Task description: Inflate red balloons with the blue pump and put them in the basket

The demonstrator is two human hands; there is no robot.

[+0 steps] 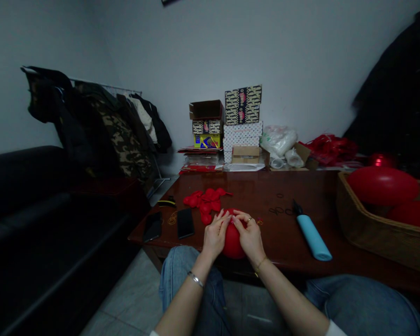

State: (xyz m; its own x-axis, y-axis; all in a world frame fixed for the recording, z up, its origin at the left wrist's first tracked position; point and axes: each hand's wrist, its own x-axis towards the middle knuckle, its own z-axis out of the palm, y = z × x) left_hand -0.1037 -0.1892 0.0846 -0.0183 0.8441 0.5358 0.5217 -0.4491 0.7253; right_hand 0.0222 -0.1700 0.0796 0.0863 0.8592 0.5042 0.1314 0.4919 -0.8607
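Observation:
Between my hands, at the near edge of the table, is an inflated red balloon (234, 245). My left hand (215, 235) pinches at its top from the left. From the right, my right hand (249, 235) closes its thumb and fingers on the same spot, where the neck is mostly hidden by fingertips. Just beyond lies a pile of limp red balloons (206, 200). A light blue hand pump (313, 237) with a black nozzle rests to the right. Small rubber bands (260, 222) lie beside my right hand.
Two dark phones (185, 223) lie at the left, with yellowish bands (172, 218) between them. A wicker basket (371, 228) holding large red balloons (383, 185) stands right. Dark loops (276, 211) lie near the pump. Stacked boxes (243, 135) line the back wall; a black sofa (38, 242) is left.

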